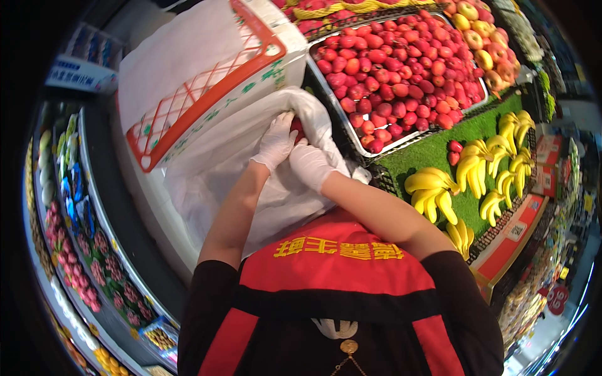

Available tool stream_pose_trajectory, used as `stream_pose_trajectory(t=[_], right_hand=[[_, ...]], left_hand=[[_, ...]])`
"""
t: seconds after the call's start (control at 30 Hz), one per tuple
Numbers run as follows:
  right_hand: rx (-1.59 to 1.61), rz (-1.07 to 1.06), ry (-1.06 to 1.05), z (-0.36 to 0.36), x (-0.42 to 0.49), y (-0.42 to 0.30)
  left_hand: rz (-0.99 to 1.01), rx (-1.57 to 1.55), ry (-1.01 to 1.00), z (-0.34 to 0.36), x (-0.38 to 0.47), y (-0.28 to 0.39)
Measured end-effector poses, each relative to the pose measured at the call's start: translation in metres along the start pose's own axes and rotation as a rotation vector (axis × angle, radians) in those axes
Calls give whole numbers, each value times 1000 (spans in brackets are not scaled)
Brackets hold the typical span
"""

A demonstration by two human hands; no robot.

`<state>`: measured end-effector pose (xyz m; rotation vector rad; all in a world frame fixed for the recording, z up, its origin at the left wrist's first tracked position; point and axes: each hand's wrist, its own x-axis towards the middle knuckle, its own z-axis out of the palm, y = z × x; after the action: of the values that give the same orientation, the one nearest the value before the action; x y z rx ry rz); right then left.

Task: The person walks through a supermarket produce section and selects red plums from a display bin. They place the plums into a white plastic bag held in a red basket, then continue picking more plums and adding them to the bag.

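Note:
My left hand (277, 139), in a thin whitish glove, reaches into a box lined with white plastic sheeting (221, 188). Its fingers close over a dark red fruit (297, 129), of which only a small part shows. My right hand (311, 164), gloved the same way, is close beside it with its knuckles up. Its fingertips are hidden near the fruit, so its grip is unclear. Folds of the liner hang over the box's far right corner and conceal most of the inside.
An orange-red plastic basket (207, 101) rests tilted on a white foam box (282, 77). Right of it stands a tray of small red fruits (400, 70). Bananas (430, 190) lie on green artificial turf (409, 155). Apples (484, 42) are piled behind. Produce shelves (113, 225) line the left.

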<state>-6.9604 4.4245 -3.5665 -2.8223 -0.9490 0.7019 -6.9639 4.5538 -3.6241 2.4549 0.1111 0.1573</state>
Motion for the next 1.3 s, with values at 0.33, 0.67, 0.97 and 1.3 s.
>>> stream_pose_trajectory(t=[0.33,0.67,0.97,1.3], right_hand=[[-359,-156,35,65,48,31],[476,-278,234,-84,-61,76],[95,388,177,-93,-39,229],[-115,-10,269,-36,41,194]], left_hand=[[-72,120,-46,38,33,-13],[51,96,-76,45,-10,-28],[-23,115,-61,55,-36,-15],[-9,82,-87,49,-24,0]])
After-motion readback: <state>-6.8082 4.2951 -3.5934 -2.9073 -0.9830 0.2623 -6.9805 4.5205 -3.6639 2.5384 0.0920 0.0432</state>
